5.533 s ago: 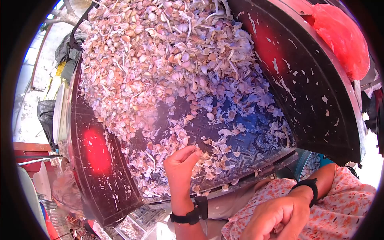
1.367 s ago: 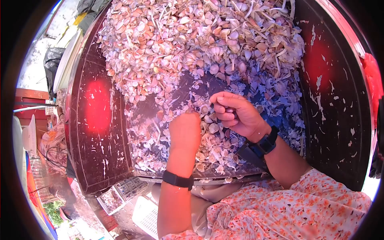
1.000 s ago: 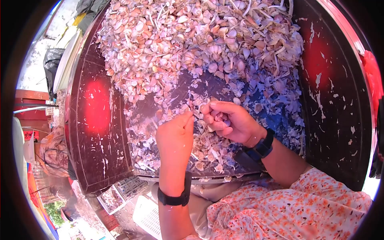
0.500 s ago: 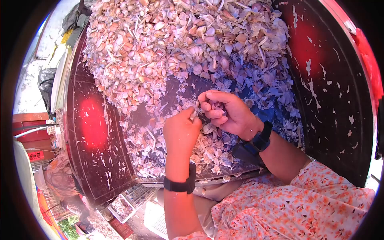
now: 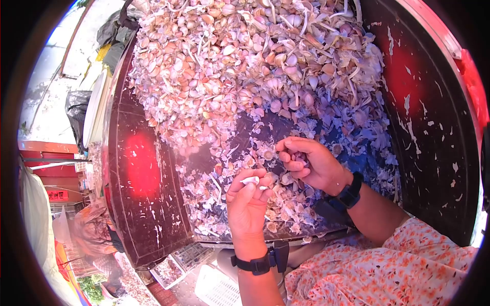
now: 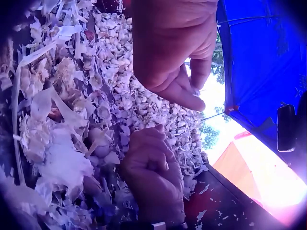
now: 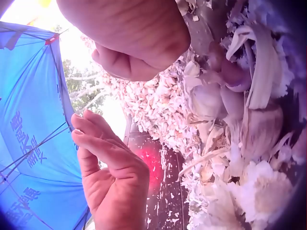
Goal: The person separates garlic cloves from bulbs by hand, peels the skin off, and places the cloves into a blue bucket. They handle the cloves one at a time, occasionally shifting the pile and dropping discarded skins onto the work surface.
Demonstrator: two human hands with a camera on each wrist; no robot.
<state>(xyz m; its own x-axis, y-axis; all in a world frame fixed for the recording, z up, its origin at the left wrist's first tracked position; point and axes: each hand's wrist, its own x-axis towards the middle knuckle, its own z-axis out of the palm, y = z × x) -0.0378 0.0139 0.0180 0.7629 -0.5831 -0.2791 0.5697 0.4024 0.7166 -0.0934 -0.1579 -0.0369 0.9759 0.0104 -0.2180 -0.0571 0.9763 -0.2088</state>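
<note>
My left hand [image 5: 247, 211] is turned palm up over the husks in the head view. It pinches a white garlic clove [image 5: 250, 180] between thumb and fingers. Just to its right, my right hand [image 5: 319, 166] is curled round a few purplish garlic cloves [image 5: 301, 157], partly hidden by its fingers. The two hands are slightly apart. Beyond them lies a large heap of loose garlic cloves [image 5: 204, 81] mixed with skins and dry stems. Papery husks [image 5: 286, 206] lie under and in front of both hands. The right wrist view also shows the left hand [image 7: 117, 177].
Dark red, scuffed side walls [image 5: 140, 204] flank the garlic on the left and right. A white perforated basket [image 5: 217, 288] stands below the front edge. Another person [image 5: 92, 229] is at the lower left. A red plastic bag [image 5: 472, 84] hangs at the far right.
The right hand has come up from beside the body to over the husks. In the last half second the left hand has turned palm up and drawn away from the right, showing the white clove.
</note>
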